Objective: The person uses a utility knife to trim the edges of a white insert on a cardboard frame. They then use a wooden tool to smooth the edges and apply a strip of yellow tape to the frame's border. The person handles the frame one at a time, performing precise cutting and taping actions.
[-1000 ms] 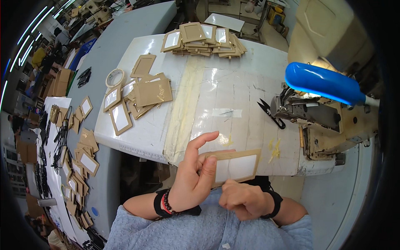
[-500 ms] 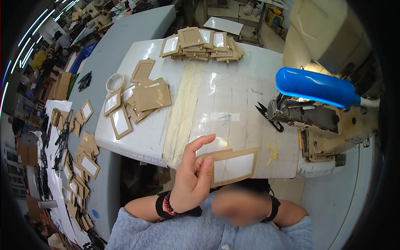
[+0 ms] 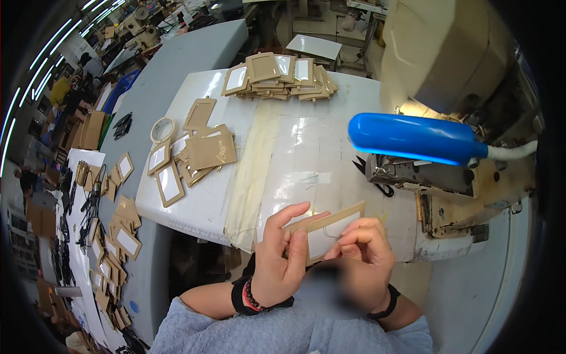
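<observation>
My left hand (image 3: 276, 255) grips a tan card holder (image 3: 316, 243) with a white window panel, thumb on the near face, its index finger raised along the upper edge. The holder is tilted above the table's front edge. My right hand (image 3: 370, 248) is at the holder's right end, its thumb and fingertips pinched together on a thin dark thread (image 3: 328, 232) that loops over the white panel. The right hand's fingers cover part of the panel. A blurred patch hides the area below the right hand.
A sewing machine (image 3: 448, 183) with a blue lamp (image 3: 407, 137) stands at right, black snips (image 3: 383, 189) partly behind it. Tan holders lie in a far stack (image 3: 262, 68), a left pile (image 3: 213, 148) beside a tape roll (image 3: 163, 130), and on the grey side table (image 3: 154, 112).
My right hand has come up to the holder's right end and pinches the thread. My left hand has tilted the holder more steeply. The view has shifted slightly.
</observation>
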Demonstrator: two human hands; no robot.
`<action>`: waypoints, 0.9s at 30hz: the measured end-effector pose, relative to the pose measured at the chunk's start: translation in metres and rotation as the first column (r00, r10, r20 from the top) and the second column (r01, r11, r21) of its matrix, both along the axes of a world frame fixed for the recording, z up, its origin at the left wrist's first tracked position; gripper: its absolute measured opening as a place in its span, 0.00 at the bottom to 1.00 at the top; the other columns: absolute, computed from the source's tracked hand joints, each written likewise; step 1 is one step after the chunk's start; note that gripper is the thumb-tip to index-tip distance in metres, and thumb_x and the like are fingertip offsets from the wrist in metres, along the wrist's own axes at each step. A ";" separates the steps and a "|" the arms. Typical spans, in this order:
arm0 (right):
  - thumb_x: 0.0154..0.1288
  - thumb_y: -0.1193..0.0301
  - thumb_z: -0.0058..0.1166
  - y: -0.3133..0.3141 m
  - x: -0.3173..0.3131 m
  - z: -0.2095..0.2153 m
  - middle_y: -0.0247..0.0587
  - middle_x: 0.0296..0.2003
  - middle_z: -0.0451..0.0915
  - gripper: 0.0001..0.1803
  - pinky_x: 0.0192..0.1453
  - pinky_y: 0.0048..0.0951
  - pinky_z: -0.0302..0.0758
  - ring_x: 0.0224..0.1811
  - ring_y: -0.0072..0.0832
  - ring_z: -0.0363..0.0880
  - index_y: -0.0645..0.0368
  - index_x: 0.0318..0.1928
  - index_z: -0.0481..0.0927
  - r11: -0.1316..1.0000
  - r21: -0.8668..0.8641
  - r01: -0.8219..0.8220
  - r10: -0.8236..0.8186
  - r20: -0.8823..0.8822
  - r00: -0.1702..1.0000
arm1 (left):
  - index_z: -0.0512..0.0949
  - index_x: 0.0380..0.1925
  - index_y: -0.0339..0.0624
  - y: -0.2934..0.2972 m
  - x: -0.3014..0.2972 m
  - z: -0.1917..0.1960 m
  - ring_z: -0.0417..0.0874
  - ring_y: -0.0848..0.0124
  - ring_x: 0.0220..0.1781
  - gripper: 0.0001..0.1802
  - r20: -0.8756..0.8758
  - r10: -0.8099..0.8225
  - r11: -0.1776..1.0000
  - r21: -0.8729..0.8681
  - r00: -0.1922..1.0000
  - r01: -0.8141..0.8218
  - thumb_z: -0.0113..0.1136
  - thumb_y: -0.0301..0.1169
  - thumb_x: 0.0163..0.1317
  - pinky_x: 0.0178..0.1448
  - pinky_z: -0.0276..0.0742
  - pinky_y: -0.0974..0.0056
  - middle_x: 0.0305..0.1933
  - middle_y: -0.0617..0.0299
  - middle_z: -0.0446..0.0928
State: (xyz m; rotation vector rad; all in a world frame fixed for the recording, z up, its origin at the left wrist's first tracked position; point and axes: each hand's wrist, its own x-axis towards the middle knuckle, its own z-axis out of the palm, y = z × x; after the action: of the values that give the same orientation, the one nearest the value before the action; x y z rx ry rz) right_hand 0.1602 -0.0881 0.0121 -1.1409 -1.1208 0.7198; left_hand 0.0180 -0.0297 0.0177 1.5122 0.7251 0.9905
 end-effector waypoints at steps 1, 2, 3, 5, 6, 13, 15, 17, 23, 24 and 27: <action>0.72 0.80 0.48 0.000 -0.001 0.000 0.41 0.37 0.72 0.03 0.35 0.20 0.80 0.31 0.24 0.82 0.68 0.40 0.74 1.000 0.006 0.012 -0.012 0.013 1.000 | 0.54 0.65 0.34 -0.002 0.002 0.001 0.80 0.62 0.57 0.20 -0.002 0.014 1.000 0.012 1.000 -0.014 0.37 0.25 0.75 0.63 0.72 0.63 0.56 0.37 0.77; 0.72 0.80 0.49 0.001 -0.002 0.000 0.41 0.36 0.72 0.02 0.35 0.20 0.80 0.31 0.23 0.82 0.67 0.40 0.74 1.000 0.013 0.023 -0.023 0.025 0.999 | 0.55 0.64 0.34 -0.004 0.004 0.001 0.80 0.62 0.57 0.20 -0.005 0.024 0.999 0.026 1.000 -0.023 0.37 0.24 0.75 0.63 0.72 0.63 0.56 0.36 0.77; 0.72 0.80 0.49 0.000 -0.003 0.000 0.41 0.36 0.71 0.02 0.34 0.21 0.79 0.31 0.23 0.82 0.67 0.40 0.74 0.999 0.019 0.034 -0.035 0.038 0.999 | 0.55 0.64 0.33 -0.005 0.006 0.000 0.80 0.61 0.57 0.20 -0.009 0.033 0.999 0.040 0.999 -0.033 0.37 0.24 0.75 0.62 0.72 0.63 0.56 0.35 0.77; 0.67 0.80 0.54 -0.001 -0.003 0.002 0.43 0.34 0.74 0.02 0.32 0.24 0.77 0.29 0.26 0.80 0.66 0.39 0.76 0.995 -0.021 0.097 -0.091 0.187 0.978 | 0.55 0.64 0.32 -0.007 0.009 -0.004 0.80 0.61 0.57 0.19 -0.010 0.052 0.996 0.068 0.999 -0.051 0.37 0.24 0.75 0.62 0.73 0.64 0.56 0.35 0.76; 0.66 0.81 0.56 0.000 -0.003 0.002 0.44 0.34 0.75 0.03 0.31 0.25 0.77 0.29 0.27 0.80 0.66 0.39 0.76 0.992 -0.013 0.122 -0.114 0.267 0.957 | 0.55 0.64 0.32 -0.008 0.011 -0.005 0.80 0.60 0.57 0.19 -0.010 0.060 0.995 0.082 0.998 -0.059 0.37 0.24 0.75 0.62 0.73 0.64 0.56 0.34 0.76; 0.61 0.83 0.59 0.001 -0.005 0.005 0.44 0.33 0.78 0.05 0.30 0.25 0.77 0.27 0.29 0.80 0.66 0.38 0.78 0.985 0.036 0.171 -0.173 0.360 0.917 | 0.62 0.61 0.28 -0.010 0.014 -0.004 0.81 0.63 0.56 0.18 -0.029 0.118 0.987 0.117 0.993 -0.114 0.38 0.24 0.75 0.62 0.74 0.64 0.56 0.35 0.76; 0.60 0.83 0.59 0.001 -0.005 0.006 0.43 0.33 0.78 0.06 0.30 0.24 0.78 0.27 0.27 0.80 0.66 0.38 0.79 0.985 0.029 0.172 -0.171 0.361 0.917 | 0.66 0.60 0.29 -0.005 0.015 -0.010 0.84 0.68 0.49 0.17 -0.019 0.167 0.963 0.219 0.986 -0.158 0.40 0.22 0.73 0.50 0.79 0.68 0.54 0.41 0.80; 0.60 0.83 0.60 0.002 -0.004 0.007 0.43 0.32 0.79 0.06 0.30 0.23 0.79 0.27 0.26 0.81 0.66 0.38 0.79 0.986 0.020 0.167 -0.163 0.368 0.915 | 0.69 0.58 0.29 -0.005 0.016 -0.014 0.85 0.72 0.44 0.16 -0.006 0.194 0.949 0.255 0.981 -0.186 0.42 0.21 0.72 0.44 0.81 0.71 0.53 0.45 0.81; 0.58 0.83 0.61 0.005 -0.005 0.009 0.40 0.29 0.79 0.06 0.31 0.21 0.79 0.27 0.23 0.83 0.66 0.37 0.80 0.983 -0.009 0.182 -0.166 0.367 0.915 | 0.72 0.56 0.30 -0.003 0.015 -0.013 0.79 0.82 0.30 0.15 -0.038 0.208 0.947 0.256 0.977 -0.192 0.43 0.20 0.72 0.34 0.75 0.75 0.52 0.50 0.83; 0.58 0.83 0.62 0.005 -0.005 0.009 0.40 0.29 0.79 0.06 0.31 0.20 0.79 0.27 0.23 0.82 0.66 0.36 0.80 0.983 -0.014 0.182 -0.165 0.356 0.920 | 0.73 0.56 0.30 -0.004 0.015 -0.013 0.76 0.84 0.27 0.15 -0.040 0.211 0.950 0.244 0.977 -0.195 0.43 0.20 0.72 0.32 0.73 0.76 0.52 0.51 0.83; 0.56 0.83 0.63 0.007 -0.006 0.008 0.40 0.28 0.79 0.06 0.31 0.20 0.79 0.27 0.23 0.82 0.66 0.35 0.80 0.984 -0.027 0.178 -0.161 0.320 0.934 | 0.73 0.55 0.31 -0.004 0.014 -0.014 0.71 0.87 0.23 0.15 -0.036 0.218 0.949 0.239 0.975 -0.203 0.43 0.20 0.72 0.28 0.69 0.77 0.52 0.53 0.83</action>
State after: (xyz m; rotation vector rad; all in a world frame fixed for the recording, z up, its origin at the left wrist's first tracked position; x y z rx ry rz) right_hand 0.1541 -0.0814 0.0205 -1.4171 -1.2561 0.4435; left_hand 0.0322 -0.0335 0.0039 1.7014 0.8512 1.2292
